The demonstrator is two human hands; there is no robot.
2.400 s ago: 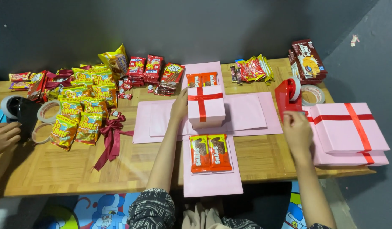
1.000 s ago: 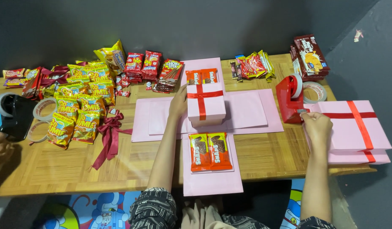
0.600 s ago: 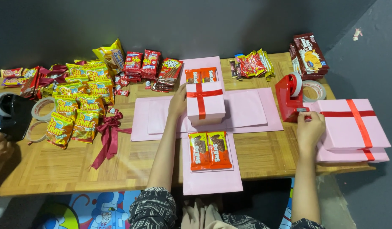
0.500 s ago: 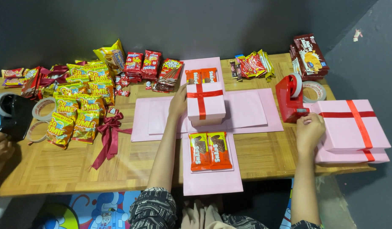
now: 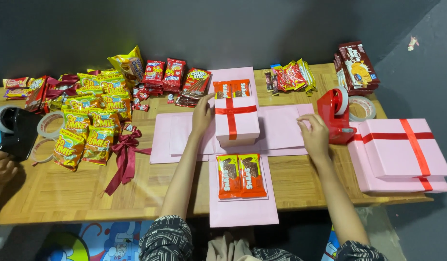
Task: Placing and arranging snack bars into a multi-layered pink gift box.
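Your left hand [image 5: 202, 115] rests flat vs the left side of the small pink box w/ red ribbon [image 5: 236, 119], ctr of the unfolded pink sheet [image 5: 281, 133]. Right hand [image 5: 314, 135] is loose, holding nothing, fingers curled just beside the red tape dispenser [image 5: 334, 115].

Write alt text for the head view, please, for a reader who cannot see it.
A person's left hand rests against a small pink box with a red ribbon, on unfolded pink card. The right hand is beside a red tape dispenser. Snack packets lie across the wooden table.

Yellow snack packets [image 5: 88, 121] far left; two orange packs [image 5: 242, 175] on pink flap [image 5: 243, 212].
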